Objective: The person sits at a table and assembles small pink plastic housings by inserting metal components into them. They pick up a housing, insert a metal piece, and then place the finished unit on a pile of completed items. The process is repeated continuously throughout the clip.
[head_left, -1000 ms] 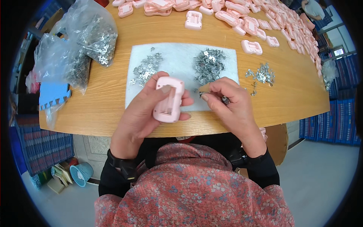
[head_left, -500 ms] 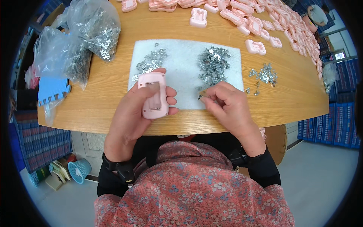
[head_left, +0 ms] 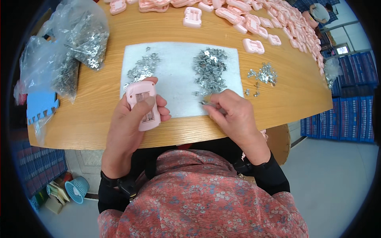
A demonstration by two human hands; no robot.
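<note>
My left hand (head_left: 124, 125) is closed around a pink plastic casing (head_left: 135, 89) with its open battery compartment facing up. The thumb lies across that compartment, where metal contacts show. To the right, the fingertips of my right hand (head_left: 235, 113) are pinched on a small dark metal piece (head_left: 203, 102), its exact shape unclear. A yellowish covering shows on the index finger. Both hands are over the near part of a white foam sheet (head_left: 174, 79). A dense pile of metal battery contacts (head_left: 210, 68) sits just beyond my right hand, and a looser pile of contacts (head_left: 143, 67) beyond my left.
More contacts (head_left: 266, 74) lie on the wooden table (head_left: 278, 97) right of the foam. Many pink casings (head_left: 254, 23) crowd the far side. Clear bags of metal parts (head_left: 85, 37) and a blue foam mat (head_left: 41, 105) stand at left. Blue crates (head_left: 337, 119) are stacked beyond the right edge.
The whole view has shifted, so the table appears further left. My left thumb has slid lower over the battery compartment, and the casing is tilted slightly more. The right hand keeps its pinch.
</note>
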